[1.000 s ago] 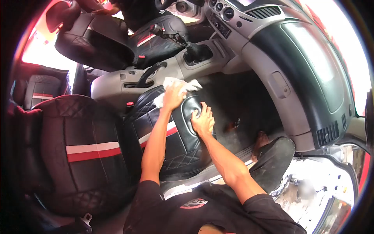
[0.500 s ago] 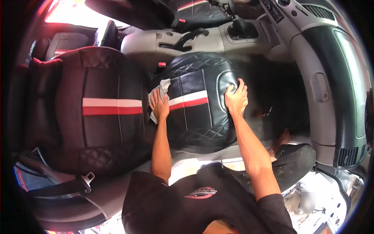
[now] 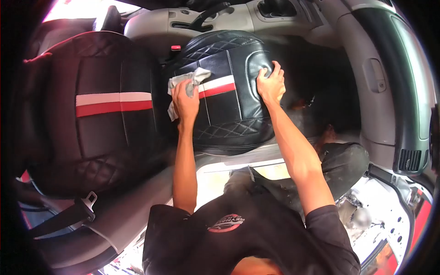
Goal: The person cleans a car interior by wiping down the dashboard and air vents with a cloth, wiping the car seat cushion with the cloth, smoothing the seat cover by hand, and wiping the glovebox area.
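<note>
Lying on the seat cushion [image 3: 222,109] near the backrest [image 3: 101,133], a crumpled cloth [image 3: 184,77] is grasped under the left hand's [image 3: 186,106] bent fingers; the cloth is spread crosswise over the rear end of the striped band [image 3: 221,87]; the cushion's front edge is clasped by the right hand [image 3: 272,90], farther from the cloth.

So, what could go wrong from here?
The cloth under the left hand lies close to the gap between the seat cushion and backrest, so a loose fold might catch there. The right hand grips the cushion's smooth front edge and could slip or crease the cover.
</note>
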Tool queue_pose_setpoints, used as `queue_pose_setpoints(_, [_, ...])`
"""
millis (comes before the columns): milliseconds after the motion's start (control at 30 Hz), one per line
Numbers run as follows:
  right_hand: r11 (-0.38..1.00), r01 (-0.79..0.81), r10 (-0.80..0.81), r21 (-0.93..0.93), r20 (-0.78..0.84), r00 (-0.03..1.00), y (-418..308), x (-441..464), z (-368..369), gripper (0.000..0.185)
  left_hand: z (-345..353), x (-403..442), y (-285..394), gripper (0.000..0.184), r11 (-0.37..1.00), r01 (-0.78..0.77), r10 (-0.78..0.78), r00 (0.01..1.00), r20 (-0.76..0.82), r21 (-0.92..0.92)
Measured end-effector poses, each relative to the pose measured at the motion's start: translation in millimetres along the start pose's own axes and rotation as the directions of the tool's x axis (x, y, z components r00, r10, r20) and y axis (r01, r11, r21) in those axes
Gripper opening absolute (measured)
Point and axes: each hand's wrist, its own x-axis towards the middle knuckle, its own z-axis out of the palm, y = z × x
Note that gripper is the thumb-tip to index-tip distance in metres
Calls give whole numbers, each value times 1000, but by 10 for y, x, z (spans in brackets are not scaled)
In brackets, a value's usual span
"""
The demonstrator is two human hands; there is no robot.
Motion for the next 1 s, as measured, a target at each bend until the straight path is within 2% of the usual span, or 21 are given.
queue_pose_setpoints(33, [1000,4,-4,2,-7,1000,-2,-7,-2,54,-28,-119,164,19,992,18,-25,998,-51,-125])
queue_pose_setpoints(67, [1000,8,-8,3,-13,1000,-6,-7,-12,54,34,-273,333,6,957,67,-60,998,32,-283])
queue_pose_setpoints(133, [1000,7,-7,-3,5,1000,4,-5,-26,55,77,-523,581,7,867,75,48,971,233,-492])
queue_pose_setpoints(233, [1000,-21,21,-3,24,999,-9,3,-27,57,216,-620,633,8,875,73,72,958,278,-478])
queue_pose_setpoints(367, [1000,-22,22,-5,20,1000,13,6,-8,58,234,-543,606,8,879,-15,188,930,317,-476])
queue_pose_setpoints(567, [999,-32,32,3,19,999,15,16,-13,58,296,-362,523,9,869,112,162,856,491,-481])
queue_pose_setpoints(667, [999,-24,24,25,8,1000,19,7,-22,58,345,-324,479,12,875,103,180,838,515,-473])
queue_pose_setpoints(767, [999,-25,25,27,9,1000,20,0,-23,58,462,-353,410,13,883,177,85,850,519,-435])
queue_pose_setpoints(900, [999,-28,28,23,9,1000,33,18,-11,58,398,-321,438,11,866,207,104,817,568,-455])
queue_pose_setpoints(1000, [999,-34,33,27,14,999,25,0,-9,58,423,-324,447,9,885,153,130,826,549,-440])
